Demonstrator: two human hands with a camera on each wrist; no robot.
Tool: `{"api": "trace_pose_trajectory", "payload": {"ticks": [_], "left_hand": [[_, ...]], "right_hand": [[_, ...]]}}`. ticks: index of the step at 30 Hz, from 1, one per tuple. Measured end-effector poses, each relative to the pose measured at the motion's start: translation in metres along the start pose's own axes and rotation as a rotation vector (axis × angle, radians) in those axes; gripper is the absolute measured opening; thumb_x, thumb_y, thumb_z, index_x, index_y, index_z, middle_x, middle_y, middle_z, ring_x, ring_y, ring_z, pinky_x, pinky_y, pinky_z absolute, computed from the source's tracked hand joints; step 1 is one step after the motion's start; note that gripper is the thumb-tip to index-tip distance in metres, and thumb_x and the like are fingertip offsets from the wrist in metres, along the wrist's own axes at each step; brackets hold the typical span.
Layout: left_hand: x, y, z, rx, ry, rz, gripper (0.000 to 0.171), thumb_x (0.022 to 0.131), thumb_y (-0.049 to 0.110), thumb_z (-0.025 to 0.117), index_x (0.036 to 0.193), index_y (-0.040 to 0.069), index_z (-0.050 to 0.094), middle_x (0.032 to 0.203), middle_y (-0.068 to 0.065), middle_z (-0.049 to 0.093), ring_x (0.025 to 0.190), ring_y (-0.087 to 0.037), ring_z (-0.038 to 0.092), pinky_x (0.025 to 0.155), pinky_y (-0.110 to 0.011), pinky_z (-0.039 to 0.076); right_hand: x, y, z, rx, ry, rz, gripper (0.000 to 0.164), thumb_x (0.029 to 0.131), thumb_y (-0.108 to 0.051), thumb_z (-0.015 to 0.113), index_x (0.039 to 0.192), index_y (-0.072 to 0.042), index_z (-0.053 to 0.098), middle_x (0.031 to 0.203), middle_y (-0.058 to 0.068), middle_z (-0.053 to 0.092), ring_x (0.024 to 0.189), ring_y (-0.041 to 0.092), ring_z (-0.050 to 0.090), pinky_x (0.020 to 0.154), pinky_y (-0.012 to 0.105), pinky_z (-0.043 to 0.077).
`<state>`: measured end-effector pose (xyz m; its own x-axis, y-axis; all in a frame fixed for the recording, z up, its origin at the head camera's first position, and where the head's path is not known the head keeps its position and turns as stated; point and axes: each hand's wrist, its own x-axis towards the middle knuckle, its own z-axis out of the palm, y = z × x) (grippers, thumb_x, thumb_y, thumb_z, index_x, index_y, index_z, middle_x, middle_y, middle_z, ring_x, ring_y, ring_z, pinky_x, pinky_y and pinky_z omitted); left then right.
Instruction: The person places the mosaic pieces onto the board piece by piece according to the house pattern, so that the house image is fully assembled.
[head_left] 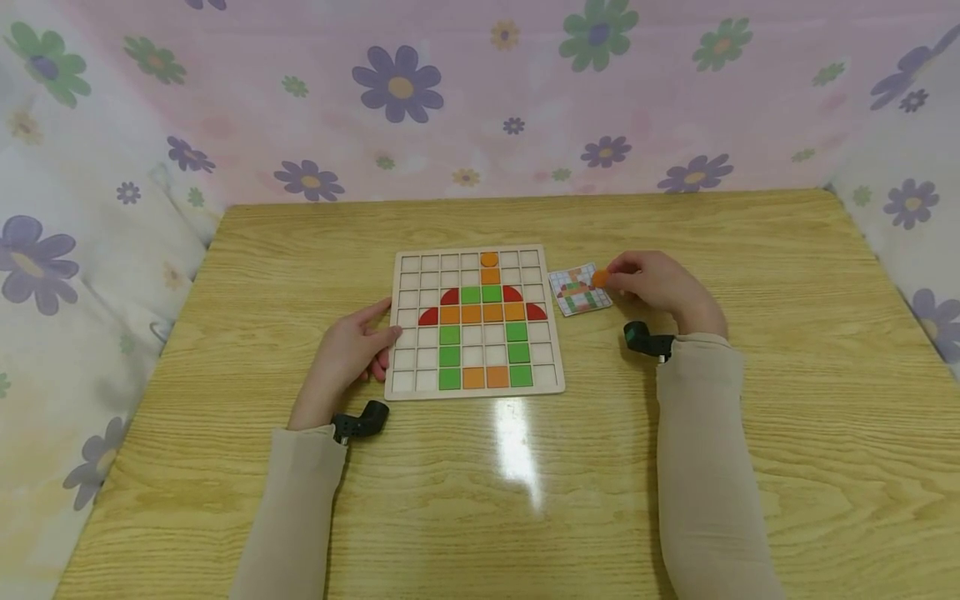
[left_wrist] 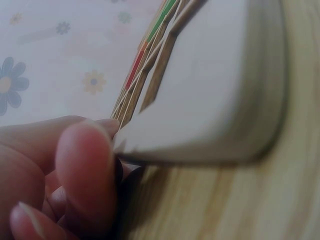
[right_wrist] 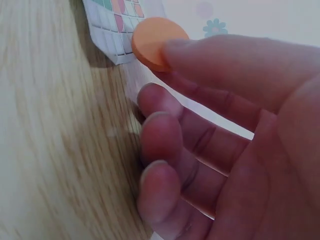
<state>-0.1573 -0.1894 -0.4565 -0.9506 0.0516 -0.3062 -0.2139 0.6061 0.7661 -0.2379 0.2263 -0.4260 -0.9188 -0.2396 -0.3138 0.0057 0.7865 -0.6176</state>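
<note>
A square wooden grid board lies on the table, with green, orange and red flat tiles set in its cells and one orange disc in the top row. Along its left edge my left hand holds the board, the thumb at the rim in the left wrist view. To the right lies a small pattern card printed with a similar coloured figure. Above that card's right side, my right hand pinches another orange disc between thumb and forefinger; its other fingers are loosely curled.
The wood-grain table carries the board and card. A flower-patterned cloth hangs behind and at both sides. Each wrist wears a small black camera, such as the left one near the board's lower left corner.
</note>
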Motion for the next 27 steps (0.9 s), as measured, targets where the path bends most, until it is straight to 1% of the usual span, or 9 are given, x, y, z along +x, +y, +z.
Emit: {"api": "trace_pose_trajectory", "payload": {"ticks": [3,8,13,16,19,24,27], "left_hand": [[0.0,0.0,0.001,-0.009,0.002,-0.014,0.058,0.084,0.043,0.057,0.137,0.033,0.034,0.057,-0.01,0.058,0.045,-0.023,0.057,0.04,-0.031,0.044],[0.001,0.0,0.001,-0.016,0.005,-0.028,0.056,0.085,0.043,0.057,0.136,0.035,0.035,0.057,-0.01,0.058,0.045,-0.024,0.058,0.04,-0.031,0.044],[0.001,0.001,0.0,-0.008,0.0,-0.017,0.057,0.085,0.042,0.057,0.137,0.033,0.035,0.056,-0.01,0.058,0.045,-0.023,0.058,0.04,-0.031,0.043],[0.001,0.0,0.0,-0.007,-0.001,-0.01,0.058,0.085,0.042,0.057,0.137,0.032,0.034,0.056,-0.01,0.058,0.045,-0.024,0.057,0.04,-0.031,0.043],[0.001,0.0,0.0,-0.01,-0.002,-0.008,0.058,0.085,0.042,0.057,0.137,0.032,0.034,0.056,-0.011,0.058,0.045,-0.024,0.058,0.04,-0.032,0.044],[0.002,-0.001,0.0,-0.015,0.0,-0.013,0.057,0.084,0.043,0.058,0.136,0.034,0.035,0.056,-0.011,0.058,0.045,-0.024,0.058,0.04,-0.032,0.044],[0.001,-0.001,0.0,-0.014,0.001,-0.013,0.057,0.084,0.043,0.058,0.136,0.034,0.035,0.056,-0.011,0.058,0.045,-0.024,0.058,0.04,-0.032,0.044]], "right_hand": [[0.0,0.0,0.0,0.001,0.021,0.009,0.039,0.088,-0.044,0.05,0.107,-0.01,0.057,0.091,0.011,0.054,0.079,0.024,0.047,0.068,0.034,0.038],[0.001,-0.002,0.001,0.005,0.086,0.018,0.038,0.087,-0.045,0.051,0.1,-0.011,0.06,0.082,0.011,0.057,0.075,0.024,0.05,0.067,0.034,0.037],[0.007,-0.005,0.005,0.036,0.127,0.017,0.038,0.084,-0.046,0.055,0.096,-0.011,0.062,0.08,0.008,0.061,0.075,0.021,0.053,0.069,0.032,0.037],[0.011,-0.01,0.009,0.037,0.137,0.002,0.037,0.083,-0.047,0.057,0.094,-0.012,0.062,0.08,0.007,0.061,0.074,0.021,0.053,0.067,0.032,0.039],[0.013,-0.015,0.013,0.056,0.113,-0.014,0.033,0.083,-0.043,0.058,0.093,-0.011,0.062,0.079,0.008,0.06,0.071,0.022,0.052,0.065,0.032,0.041],[0.013,-0.019,0.017,0.181,-0.017,-0.02,0.028,0.087,-0.032,0.056,0.093,-0.005,0.057,0.083,0.012,0.058,0.073,0.024,0.055,0.068,0.032,0.046],[0.012,-0.018,0.019,0.251,-0.074,-0.029,0.03,0.087,-0.03,0.056,0.093,-0.001,0.055,0.085,0.014,0.058,0.075,0.026,0.056,0.068,0.032,0.049]]}}
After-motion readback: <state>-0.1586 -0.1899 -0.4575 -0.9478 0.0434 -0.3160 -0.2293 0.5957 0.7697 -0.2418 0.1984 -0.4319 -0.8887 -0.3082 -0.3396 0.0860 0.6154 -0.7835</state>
